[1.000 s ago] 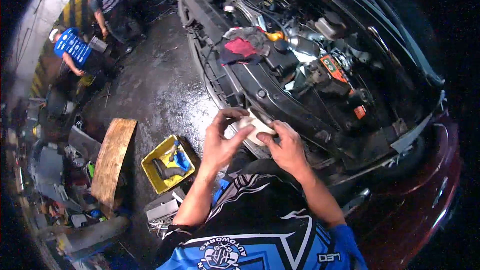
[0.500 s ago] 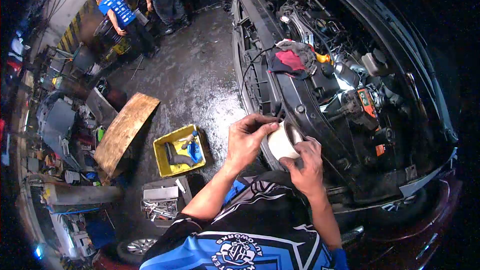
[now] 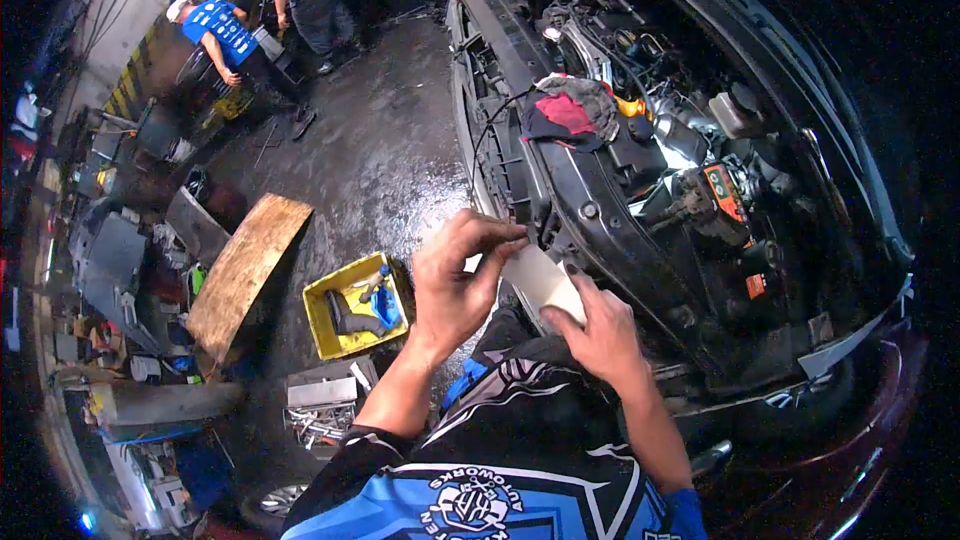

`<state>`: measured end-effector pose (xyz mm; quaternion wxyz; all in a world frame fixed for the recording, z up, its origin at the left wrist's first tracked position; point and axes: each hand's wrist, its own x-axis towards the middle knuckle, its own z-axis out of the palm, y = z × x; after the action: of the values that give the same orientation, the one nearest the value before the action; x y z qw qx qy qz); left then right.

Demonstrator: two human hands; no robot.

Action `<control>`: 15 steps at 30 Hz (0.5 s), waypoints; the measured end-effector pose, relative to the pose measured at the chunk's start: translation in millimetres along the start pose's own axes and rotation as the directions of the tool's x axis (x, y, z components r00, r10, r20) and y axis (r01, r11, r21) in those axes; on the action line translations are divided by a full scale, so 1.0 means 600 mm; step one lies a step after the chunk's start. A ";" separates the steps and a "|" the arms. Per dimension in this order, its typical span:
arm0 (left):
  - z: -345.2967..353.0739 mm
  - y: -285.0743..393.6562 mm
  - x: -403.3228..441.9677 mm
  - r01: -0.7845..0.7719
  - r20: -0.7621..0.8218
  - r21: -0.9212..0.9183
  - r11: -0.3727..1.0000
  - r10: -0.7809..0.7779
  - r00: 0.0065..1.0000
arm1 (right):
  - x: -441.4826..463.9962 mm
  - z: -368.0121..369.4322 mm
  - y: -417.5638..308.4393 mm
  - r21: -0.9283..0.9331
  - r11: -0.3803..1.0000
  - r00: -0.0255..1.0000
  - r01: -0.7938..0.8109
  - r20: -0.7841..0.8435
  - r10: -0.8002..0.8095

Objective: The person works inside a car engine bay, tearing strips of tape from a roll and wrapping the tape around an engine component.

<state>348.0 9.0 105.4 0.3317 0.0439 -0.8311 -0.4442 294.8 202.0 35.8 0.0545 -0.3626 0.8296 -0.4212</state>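
A roll of pale masking tape (image 3: 566, 302) is gripped in my right hand (image 3: 603, 332), fingers and thumb closed around it. From the roll a wide strip stretches up and left to my left hand (image 3: 452, 275). That hand pinches the strip's free end between thumb and fingers. Both hands are in front of my body, beside the front edge of the open engine bay (image 3: 640, 230). My right fingers partly cover the roll.
Crumpled rags (image 3: 570, 112) lie on the car's front panel near a battery (image 3: 722, 195). On the wet floor stand a yellow bin (image 3: 318, 325) with items inside and a tool tray (image 3: 322, 420). A wooden board (image 3: 250, 270) leans at left. Two people (image 3: 228, 35) stand at the back.
My left hand has moved left, away from the roll, drawing out a strip of tape. My right hand has turned the roll and shifted slightly down. The view has shifted a little.
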 end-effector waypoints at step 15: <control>-0.032 -0.043 0.026 0.314 -0.201 -0.077 0.946 -0.323 0.925 | 0.014 0.002 0.000 0.077 0.986 0.978 0.149 -0.159 -0.135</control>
<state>341.7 -26.0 100.9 0.3424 0.2181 -0.7631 -0.5029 289.3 195.8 37.0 -0.0235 -0.3848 0.7837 -0.4869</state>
